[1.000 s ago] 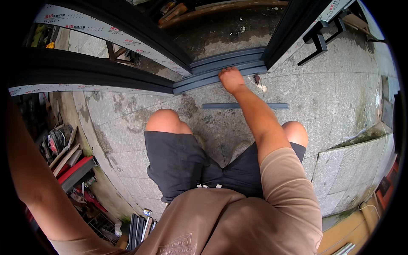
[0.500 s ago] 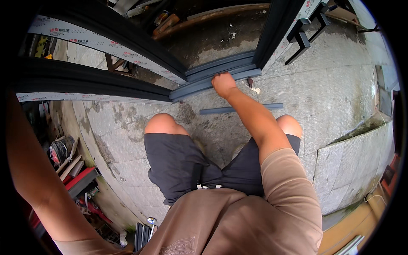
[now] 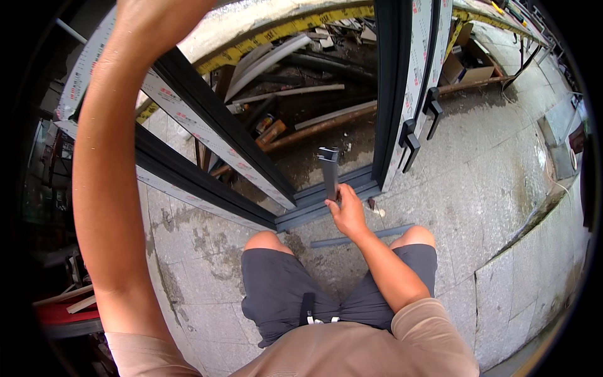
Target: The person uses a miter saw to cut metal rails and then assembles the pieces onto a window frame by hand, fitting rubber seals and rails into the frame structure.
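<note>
My right hand [image 3: 347, 212] grips a short grey metal profile strip [image 3: 329, 171] near its lower end, thumb on one side. The strip stands nearly upright, its cut end showing a channel shape. Behind it lies the grey bottom rail [image 3: 303, 209] of a dark door or window frame. My left hand [image 3: 164, 16] is raised at the top edge of the view, close to the upper part of the left dark frame member [image 3: 217, 129]; its fingers are cut off. A second grey strip [image 3: 339, 241] lies on the paving in front of my knees.
Black lever handles [image 3: 409, 147] stick out from the right frame member. Beyond the frame is a workbench with a yellow edge [image 3: 276, 34], with offcuts and scrap beneath it. A cardboard box [image 3: 472, 68] sits at the back right. Grey stone paving [image 3: 207, 276] surrounds my legs.
My right hand has come up off the bottom rail and now holds the grey strip upright. My left arm has swung up toward the frame's top. The view has tilted upward.
</note>
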Tool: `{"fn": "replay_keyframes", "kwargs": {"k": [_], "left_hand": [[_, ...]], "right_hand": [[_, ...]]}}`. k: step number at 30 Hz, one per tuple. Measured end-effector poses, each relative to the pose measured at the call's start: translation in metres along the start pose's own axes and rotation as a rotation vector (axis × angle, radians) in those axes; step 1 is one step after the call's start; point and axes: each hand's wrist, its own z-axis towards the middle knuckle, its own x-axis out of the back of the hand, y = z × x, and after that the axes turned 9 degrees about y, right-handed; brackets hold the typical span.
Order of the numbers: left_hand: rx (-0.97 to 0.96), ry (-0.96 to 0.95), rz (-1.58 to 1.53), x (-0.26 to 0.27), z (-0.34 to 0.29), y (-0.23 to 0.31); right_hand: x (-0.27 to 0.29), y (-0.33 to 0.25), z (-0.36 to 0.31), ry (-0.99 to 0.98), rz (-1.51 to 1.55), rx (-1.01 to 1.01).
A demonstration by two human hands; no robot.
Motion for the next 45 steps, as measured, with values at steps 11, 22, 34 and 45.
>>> {"fn": "replay_keyframes", "kwargs": {"k": [11, 22, 34, 45], "left_hand": [[-0.018, -0.063, -0.077, 0.014, 0.007, -0.003], [0.022, -0.187, -0.121, 0.028, 0.014, 0.001], [0.038, -0.171, -0.119, 0.032, 0.018, 0.001], [0.128, -0.142, -0.157, 0.032, 0.008, 0.003]], "right_hand": [[0.056, -0.231, 0.107, -0.339, 1.006, -0.086], [0.051, -0.337, 0.171, -0.348, 1.276, 0.055], [0.062, -0.381, 0.199, -0.354, 1.36, 0.194], [0.04, -0.366, 0.231, -0.319, 1.332, 0.185]]}}
